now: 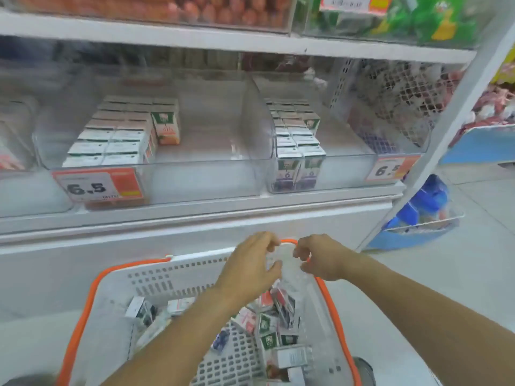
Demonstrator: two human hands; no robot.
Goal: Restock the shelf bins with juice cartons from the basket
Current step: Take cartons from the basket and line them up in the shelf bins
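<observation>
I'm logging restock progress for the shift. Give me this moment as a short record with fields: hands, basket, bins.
left hand: pinches clear plastic wrap over the basket
right hand: pinches the same wrap from the other side
basket: white with orange rim, loose juice cartons inside
left bin: cartons fill its left part, right part bare
right bin: two rows of cartons on its left side
price tags: 6.5 on both bins

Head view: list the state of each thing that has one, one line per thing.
left hand: over the basket, pinching the clear plastic wrap
right hand: pinching the same wrap
clear plastic wrap: held up between both hands
basket: holds loose cartons
left bin: partly filled, right side bare
right bin: partly filled, right side bare
</observation>
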